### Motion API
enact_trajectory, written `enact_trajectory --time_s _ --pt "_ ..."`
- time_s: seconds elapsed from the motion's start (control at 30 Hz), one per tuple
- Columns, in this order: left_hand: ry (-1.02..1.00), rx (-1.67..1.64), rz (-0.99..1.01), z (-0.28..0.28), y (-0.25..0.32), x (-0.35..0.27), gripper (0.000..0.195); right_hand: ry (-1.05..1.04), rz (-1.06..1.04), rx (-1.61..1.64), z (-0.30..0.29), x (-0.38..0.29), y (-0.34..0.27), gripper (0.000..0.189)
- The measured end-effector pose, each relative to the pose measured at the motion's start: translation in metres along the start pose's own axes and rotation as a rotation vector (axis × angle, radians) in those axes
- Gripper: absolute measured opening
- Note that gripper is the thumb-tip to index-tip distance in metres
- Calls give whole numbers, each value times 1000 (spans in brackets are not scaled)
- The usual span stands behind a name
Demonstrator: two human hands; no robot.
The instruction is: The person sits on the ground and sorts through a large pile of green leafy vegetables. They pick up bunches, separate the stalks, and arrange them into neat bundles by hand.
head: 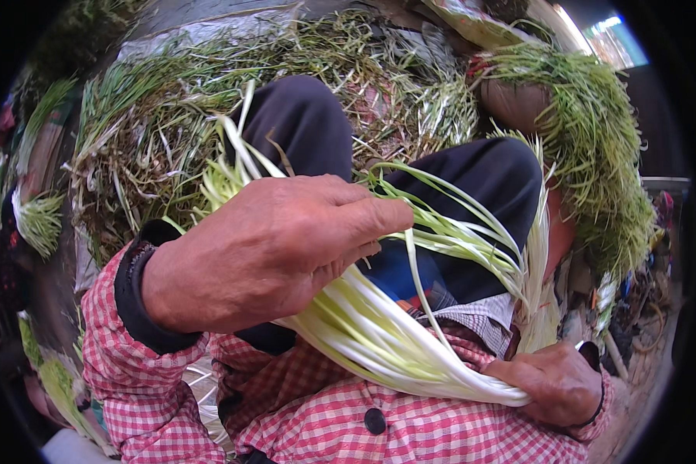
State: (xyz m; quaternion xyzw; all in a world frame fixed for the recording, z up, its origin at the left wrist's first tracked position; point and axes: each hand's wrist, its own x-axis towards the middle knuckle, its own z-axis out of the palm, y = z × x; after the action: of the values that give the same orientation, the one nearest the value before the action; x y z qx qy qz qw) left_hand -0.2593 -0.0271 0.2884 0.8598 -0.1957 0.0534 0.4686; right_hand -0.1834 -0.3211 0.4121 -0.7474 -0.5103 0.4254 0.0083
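My right hand grips the white lower ends of a bundle of long chive-like stalks near my hip. The bundle runs leftward across my lap and passes beneath my left hand, where part of it is hidden. The left fingertips are closed at the upper end of one thin pale stalk, which rises apart from the bundle. Pale leaf tips show beyond that hand. More loose green-white stalks lie over my right thigh, just beyond the bundle.
A wide heap of cut green stalks and trimmings covers the ground beyond my knees. At right, a thick pile of green leaves hangs over a brown support. Small bunches lie along the left side. My bent knees stand between lap and heap.
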Motion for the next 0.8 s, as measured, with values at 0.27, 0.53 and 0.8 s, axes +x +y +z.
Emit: enact_trajectory --time_s 0.27,0.53,0.8 --pt "-380 -272 199 33 -6 53 30 -31 -56 -6 0 1 8 35" --pt "-347 -106 91 20 -5 42 28 -19 -58 52 6 -2 18 36" --pt "231 592 159 -10 -26 4 31 -21 -60 81 6 -1 17 40"
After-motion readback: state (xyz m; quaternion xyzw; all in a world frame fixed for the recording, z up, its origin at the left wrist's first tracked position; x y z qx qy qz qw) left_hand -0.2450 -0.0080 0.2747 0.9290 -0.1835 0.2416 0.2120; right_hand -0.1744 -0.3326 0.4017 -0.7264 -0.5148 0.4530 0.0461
